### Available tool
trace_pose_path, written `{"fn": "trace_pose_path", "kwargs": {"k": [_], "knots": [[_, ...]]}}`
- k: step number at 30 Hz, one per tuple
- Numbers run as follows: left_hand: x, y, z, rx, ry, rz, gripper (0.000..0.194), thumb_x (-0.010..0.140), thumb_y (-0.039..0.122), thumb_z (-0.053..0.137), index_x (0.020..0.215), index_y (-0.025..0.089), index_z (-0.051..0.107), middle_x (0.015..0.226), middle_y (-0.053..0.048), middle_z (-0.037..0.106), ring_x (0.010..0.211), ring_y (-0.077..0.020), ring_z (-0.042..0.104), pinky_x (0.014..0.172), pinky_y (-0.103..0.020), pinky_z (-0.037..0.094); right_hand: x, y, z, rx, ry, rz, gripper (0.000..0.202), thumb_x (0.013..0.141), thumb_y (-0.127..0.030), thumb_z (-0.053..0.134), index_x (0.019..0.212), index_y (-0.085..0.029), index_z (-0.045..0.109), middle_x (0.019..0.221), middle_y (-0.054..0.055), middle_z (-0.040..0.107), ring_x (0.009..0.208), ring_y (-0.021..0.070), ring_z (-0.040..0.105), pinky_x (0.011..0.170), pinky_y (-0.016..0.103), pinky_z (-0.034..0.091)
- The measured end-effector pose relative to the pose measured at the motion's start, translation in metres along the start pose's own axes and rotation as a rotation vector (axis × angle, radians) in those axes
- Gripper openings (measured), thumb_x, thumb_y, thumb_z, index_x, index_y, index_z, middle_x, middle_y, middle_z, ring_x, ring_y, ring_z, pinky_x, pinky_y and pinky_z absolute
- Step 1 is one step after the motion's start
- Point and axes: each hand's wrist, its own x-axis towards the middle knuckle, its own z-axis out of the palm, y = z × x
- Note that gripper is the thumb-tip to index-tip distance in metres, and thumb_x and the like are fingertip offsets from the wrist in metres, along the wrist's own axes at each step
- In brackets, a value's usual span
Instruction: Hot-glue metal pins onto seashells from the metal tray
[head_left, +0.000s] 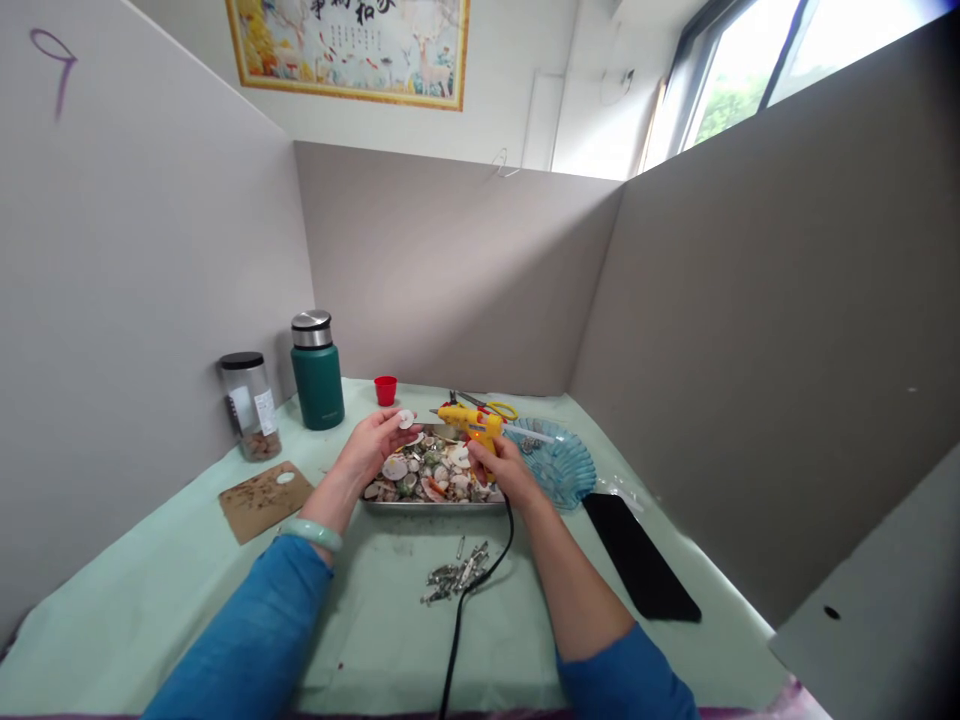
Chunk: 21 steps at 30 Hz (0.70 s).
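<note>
In my left hand [373, 447] I pinch a small round white disc [406, 419], perhaps a shell piece. My right hand [501, 463] is wrapped round the handle of a yellow hot glue gun [474, 420], its nozzle pointing left towards the disc with a small gap between. A white glue stick [531, 432] sticks out of the gun's back, and a black cord [459, 625] runs down from the handle. Under both hands lies a metal tray [431, 507] full of mixed seashells [429, 468]. Nearer me is a small pile of silvery metal clips [456, 576].
A blue shell-shaped dish [570, 470], scissors [501, 409] and a black phone-like slab [641, 560] are on the right. A brown board [262, 500], clear jar [252, 410] and green flask [318, 375] stand left. A red cup [385, 390] is behind. Grey partitions [457, 260] enclose the table.
</note>
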Motion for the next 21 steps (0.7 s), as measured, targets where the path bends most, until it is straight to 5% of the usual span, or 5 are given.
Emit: {"fn": "trace_pose_path", "kwargs": {"k": [7,14,21], "knots": [[-0.004,-0.008,0.007,-0.012,-0.089,0.086,0.039,0.063,0.022,0.081,0.093,0.012,0.059,0.093,-0.009,0.069,0.086,-0.0210,0.069,0.089,-0.036,0.051,-0.002,0.000,-0.004,0.110,-0.082,-0.059,0.035,0.075,-0.046,0.066,0.090,-0.017,0.056,0.060,-0.004,0.054,0.042,0.0061,0.042,0.040,0.020,0.031],[0.002,-0.010,-0.003,0.057,0.018,0.079,0.047,0.063,0.027,0.081,0.104,0.014,0.062,0.091,-0.005,0.067,0.070,-0.0136,0.066,0.062,-0.024,0.052,-0.002,0.000,-0.002,0.095,-0.070,-0.032,0.034,0.075,-0.048,0.067,0.086,-0.017,0.056,0.060,-0.003,0.057,0.040,0.0062,0.042,0.038,0.020,0.030],[0.003,-0.013,0.000,-0.058,-0.041,0.061,0.039,0.069,0.023,0.075,0.104,0.011,0.064,0.092,-0.008,0.069,0.074,-0.0151,0.066,0.075,-0.030,0.054,-0.001,0.005,-0.003,0.067,-0.097,0.002,0.036,0.075,-0.048,0.066,0.088,-0.016,0.058,0.060,-0.002,0.059,0.039,0.0067,0.043,0.037,0.020,0.030]]}}
